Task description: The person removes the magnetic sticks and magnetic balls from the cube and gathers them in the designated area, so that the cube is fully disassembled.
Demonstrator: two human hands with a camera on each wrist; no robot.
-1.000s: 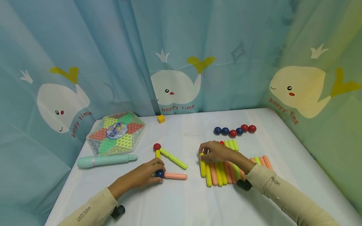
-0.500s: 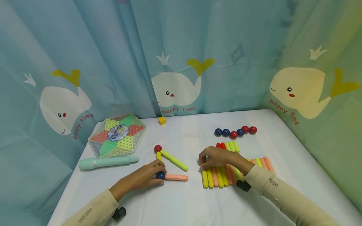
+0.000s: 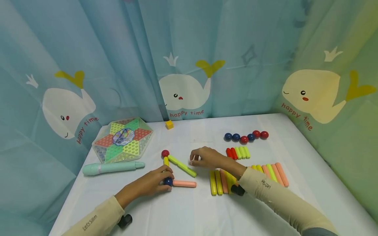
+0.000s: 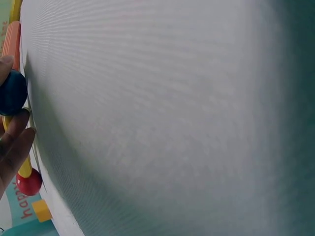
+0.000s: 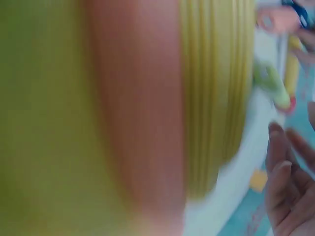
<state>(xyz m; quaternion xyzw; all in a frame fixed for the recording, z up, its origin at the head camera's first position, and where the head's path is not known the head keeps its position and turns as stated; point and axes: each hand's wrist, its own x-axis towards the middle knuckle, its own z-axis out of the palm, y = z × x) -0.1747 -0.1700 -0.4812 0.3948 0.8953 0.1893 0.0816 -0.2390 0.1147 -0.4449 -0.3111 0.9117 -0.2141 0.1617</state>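
Observation:
My left hand (image 3: 149,182) holds a dark blue ball (image 3: 168,182) between thumb and fingers on the white table; the left wrist view shows the same blue ball (image 4: 12,94) close up. A salmon stick (image 3: 184,184) extends right from this ball. A yellow stick (image 3: 166,161), partly behind the fingers, runs up to a red ball (image 3: 165,153). From near the red ball, a light green stick (image 3: 182,166) slants down to the right. Just right of its lower end hovers my right hand (image 3: 208,158), fingers loosely bent; in the right wrist view the fingers (image 5: 278,189) hold nothing.
Yellow and salmon sticks (image 3: 218,183) lie in a row under the right forearm. Short red and green sticks (image 3: 238,153) and several red and blue balls (image 3: 244,140) lie behind. A star-patterned game box (image 3: 123,141), mint tube (image 3: 113,167) and yellow cube (image 3: 169,125) are farther left.
My right hand drew the leftmost yellow stick down level with its neighbour, let go, and moved left toward the light green stick. My left hand stayed at the blue ball.

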